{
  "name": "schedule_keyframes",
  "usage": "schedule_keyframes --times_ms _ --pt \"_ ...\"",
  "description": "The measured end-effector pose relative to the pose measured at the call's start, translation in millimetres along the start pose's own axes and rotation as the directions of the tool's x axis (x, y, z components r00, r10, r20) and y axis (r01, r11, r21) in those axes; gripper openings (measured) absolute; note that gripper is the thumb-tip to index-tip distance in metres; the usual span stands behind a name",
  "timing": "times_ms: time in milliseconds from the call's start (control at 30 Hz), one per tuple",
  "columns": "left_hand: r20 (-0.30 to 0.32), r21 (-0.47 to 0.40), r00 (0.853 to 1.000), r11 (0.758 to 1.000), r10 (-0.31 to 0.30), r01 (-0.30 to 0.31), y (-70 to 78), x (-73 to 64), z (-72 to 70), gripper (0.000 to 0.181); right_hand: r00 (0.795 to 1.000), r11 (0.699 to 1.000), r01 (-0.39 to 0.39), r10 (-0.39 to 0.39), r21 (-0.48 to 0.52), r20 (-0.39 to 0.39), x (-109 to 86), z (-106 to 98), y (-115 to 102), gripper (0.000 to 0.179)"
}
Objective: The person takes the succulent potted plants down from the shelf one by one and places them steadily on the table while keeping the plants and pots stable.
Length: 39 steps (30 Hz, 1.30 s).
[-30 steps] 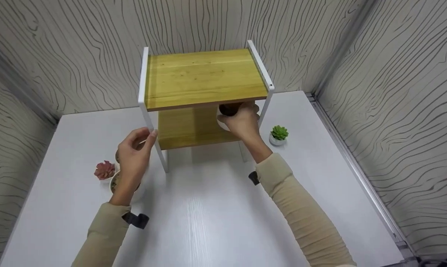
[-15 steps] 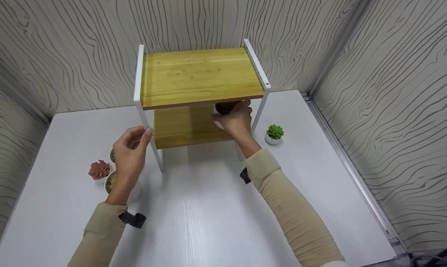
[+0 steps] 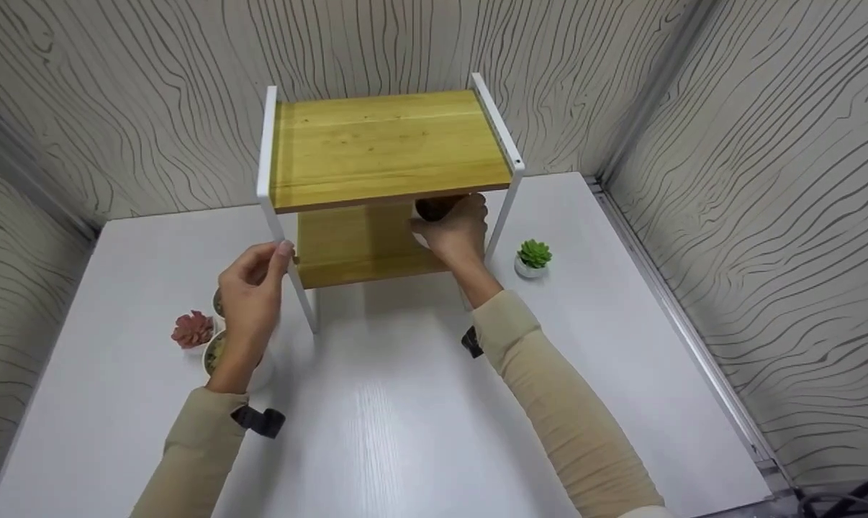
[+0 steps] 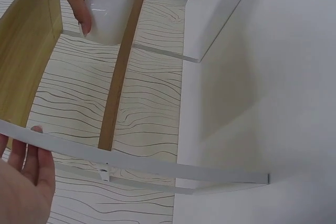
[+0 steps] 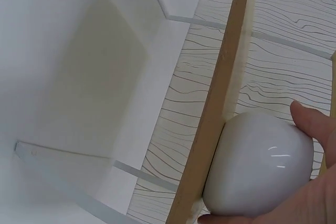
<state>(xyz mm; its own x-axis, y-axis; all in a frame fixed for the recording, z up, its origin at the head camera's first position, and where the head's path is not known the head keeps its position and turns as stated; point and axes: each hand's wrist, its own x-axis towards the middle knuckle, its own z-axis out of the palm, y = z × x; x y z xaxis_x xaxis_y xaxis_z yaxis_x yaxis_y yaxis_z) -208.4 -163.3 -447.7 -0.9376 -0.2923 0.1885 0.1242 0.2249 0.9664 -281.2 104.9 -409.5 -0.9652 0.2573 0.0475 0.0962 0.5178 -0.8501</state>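
Observation:
A two-tier shelf [image 3: 387, 147] with wooden boards and a white metal frame stands on the table. My right hand [image 3: 457, 234] reaches beneath its top board and grips a rounded white pot [image 5: 260, 166]. Dark contents show in the pot's opening in the head view. In the right wrist view, the pot's base meets the lower board [image 5: 215, 98] near the shelf's right end. With thumb and fingers, my left hand [image 3: 250, 295] holds the left front post [image 4: 157, 165] of the frame, at about the lower board's height.
A small green succulent [image 3: 534, 254] in a white pot stands right of the shelf. To the left, a reddish succulent [image 3: 193, 329] sits beside a white pot [image 3: 214, 352], partly behind my left forearm. Wood-grain patterned walls [image 3: 376, 43] enclose the table's back and sides.
The whole head view has shifted slightly. My left fingertips are a little higher along the post. My right hand keeps its grip on the white pot, which stays in nearly the same place.

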Motion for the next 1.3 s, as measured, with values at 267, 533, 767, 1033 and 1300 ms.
schedule_keyframes --times_ms 267,533,767,1033,1300 --pt "-0.019 -0.028 1.000 1.000 0.007 -0.007 5.5 3.5 1.0 0.034 1.000 0.999 0.017 -0.016 0.027 -0.015 1.0 0 3 0.104" --pt "-0.031 -0.040 0.999 0.999 0.016 -0.017 8.5 7.7 2.6 0.036 0.999 0.998 0.045 -0.044 0.046 -0.022 2.0 0 4 0.105" --pt "-0.027 -0.004 0.999 1.000 -0.024 0.024 10.7 6.2 0.6 0.039 0.999 0.997 0.051 -0.050 0.055 -0.019 1.6 0 5 0.106" --pt "-0.031 0.019 0.999 0.999 -0.026 0.027 10.1 5.8 0.4 0.038 0.997 0.989 0.075 -0.073 0.125 -0.024 3.4 0 5 0.098" --pt "-0.027 -0.005 0.999 1.000 -0.018 0.018 10.7 6.1 -0.8 0.039 0.996 0.995 0.085 -0.085 0.057 0.004 3.8 -4 -2 0.099"
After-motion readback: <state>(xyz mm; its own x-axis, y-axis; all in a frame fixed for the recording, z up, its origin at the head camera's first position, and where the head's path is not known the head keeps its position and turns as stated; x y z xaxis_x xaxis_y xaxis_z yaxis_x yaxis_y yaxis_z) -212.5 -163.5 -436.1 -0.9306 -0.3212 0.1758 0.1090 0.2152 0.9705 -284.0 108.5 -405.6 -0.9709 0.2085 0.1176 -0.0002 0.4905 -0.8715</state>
